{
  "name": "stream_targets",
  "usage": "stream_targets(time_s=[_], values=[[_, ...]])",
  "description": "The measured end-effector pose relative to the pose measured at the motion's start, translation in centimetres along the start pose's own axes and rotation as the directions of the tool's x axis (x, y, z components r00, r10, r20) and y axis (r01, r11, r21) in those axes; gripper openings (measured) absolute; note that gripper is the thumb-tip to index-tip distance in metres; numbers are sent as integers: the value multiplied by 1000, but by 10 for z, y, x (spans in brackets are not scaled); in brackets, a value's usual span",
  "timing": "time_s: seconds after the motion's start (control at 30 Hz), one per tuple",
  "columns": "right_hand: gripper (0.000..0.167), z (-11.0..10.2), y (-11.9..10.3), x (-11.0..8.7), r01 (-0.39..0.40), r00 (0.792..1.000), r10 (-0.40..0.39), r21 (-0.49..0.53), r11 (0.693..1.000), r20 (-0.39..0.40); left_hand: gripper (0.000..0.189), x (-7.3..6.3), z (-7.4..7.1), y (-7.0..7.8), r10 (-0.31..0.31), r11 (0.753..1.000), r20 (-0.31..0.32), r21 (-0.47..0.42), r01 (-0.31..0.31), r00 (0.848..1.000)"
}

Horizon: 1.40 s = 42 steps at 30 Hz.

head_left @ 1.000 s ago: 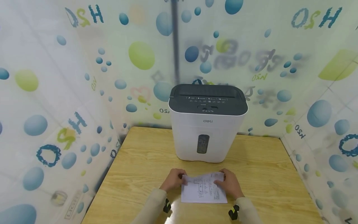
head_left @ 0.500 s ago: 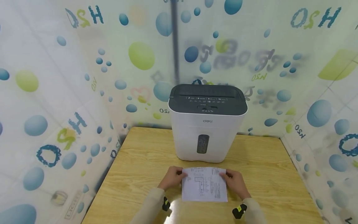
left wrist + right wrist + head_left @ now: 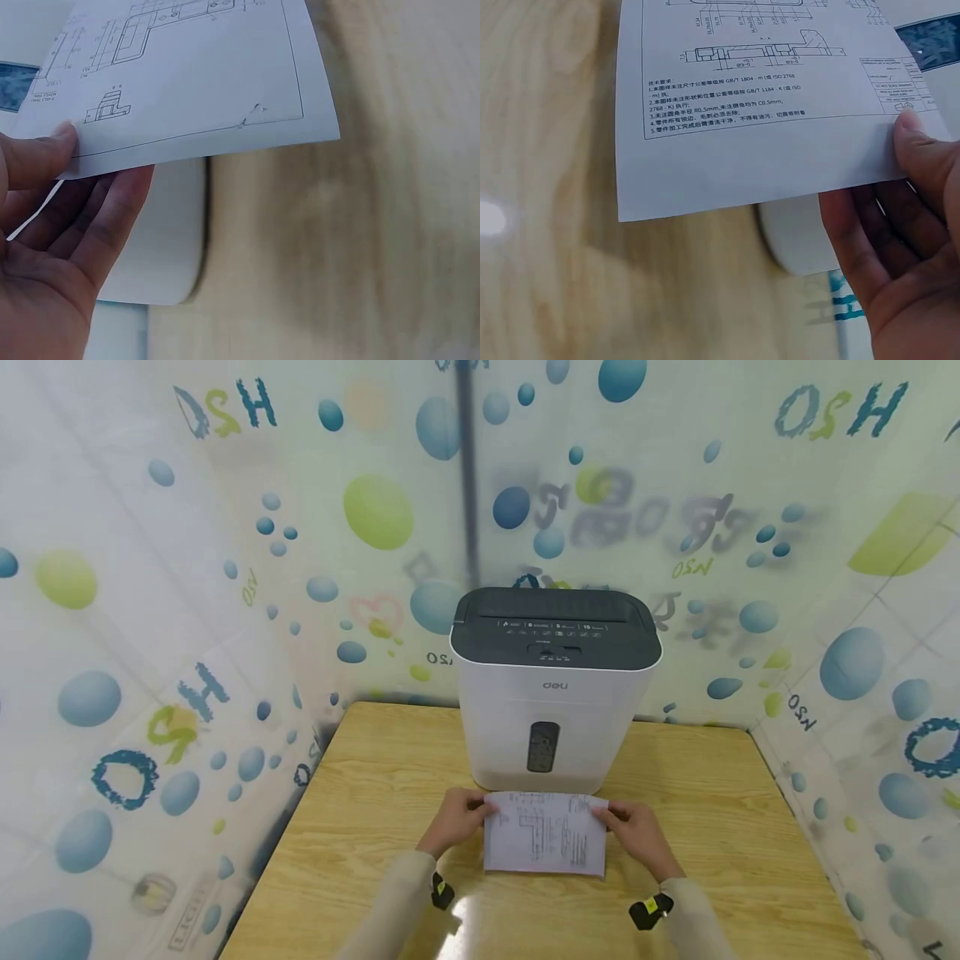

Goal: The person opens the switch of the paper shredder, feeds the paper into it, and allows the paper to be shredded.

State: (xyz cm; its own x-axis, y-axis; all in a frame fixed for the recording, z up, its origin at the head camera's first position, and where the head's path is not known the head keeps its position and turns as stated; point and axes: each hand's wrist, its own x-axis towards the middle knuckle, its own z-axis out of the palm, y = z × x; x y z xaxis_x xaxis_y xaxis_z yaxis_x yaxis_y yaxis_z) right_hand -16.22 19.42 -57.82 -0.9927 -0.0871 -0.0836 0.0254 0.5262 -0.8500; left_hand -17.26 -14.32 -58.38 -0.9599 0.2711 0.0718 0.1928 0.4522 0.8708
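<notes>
A white sheet of paper (image 3: 543, 835) printed with a technical drawing is held by both hands in front of the shredder. My left hand (image 3: 457, 817) pinches its left edge, thumb on the printed face and fingers behind, as the left wrist view shows on the paper (image 3: 202, 82). At the opposite edge, my right hand (image 3: 637, 831) pinches the sheet the same way; in the right wrist view the paper (image 3: 727, 142) carries lines of text and a title block. The paper shredder (image 3: 555, 718), white with a dark grey top and a small window, stands upright behind the paper, which overlaps its base.
The wooden table (image 3: 360, 793) extends around the shredder and the hands. Behind it and at both sides hang curtains (image 3: 262, 610) printed with blue and green drops and lettering. Each wrist wears a small black device.
The paper has straightened out and moved forward, toward the shredder, with both hands. My right hand has shifted slightly outward, and the paper's far edge now reaches the shredder's base in the head view.
</notes>
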Motion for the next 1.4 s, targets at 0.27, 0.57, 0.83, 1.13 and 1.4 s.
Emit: stream_targets(time_s=[0.27, 0.57, 0.83, 1.13, 1.4], values=[[19, -14, -17, 5, 32, 999, -32, -38, 999, -6, 16, 10, -16, 19, 26, 1000, -7, 17, -26, 1000], [21, -32, -45, 11, 117, 993, -117, -10, 993, -15, 11, 21, -33, 41, 74, 996, -63, 51, -71, 995], [27, -49, -73, 16, 176, 984, -177, -8, 984, -11, 11, 28, -50, 64, 90, 995, -101, 51, -85, 991], [24, -65, -104, 17, 272, 961, -274, -51, 961, -36, 11, 34, -71, 92, 154, 984, -147, 117, -137, 977], [23, -77, -128, 13, 320, 941, -329, -103, 942, -80, 14, 33, -87, 119, 174, 978, -171, 142, -150, 970]])
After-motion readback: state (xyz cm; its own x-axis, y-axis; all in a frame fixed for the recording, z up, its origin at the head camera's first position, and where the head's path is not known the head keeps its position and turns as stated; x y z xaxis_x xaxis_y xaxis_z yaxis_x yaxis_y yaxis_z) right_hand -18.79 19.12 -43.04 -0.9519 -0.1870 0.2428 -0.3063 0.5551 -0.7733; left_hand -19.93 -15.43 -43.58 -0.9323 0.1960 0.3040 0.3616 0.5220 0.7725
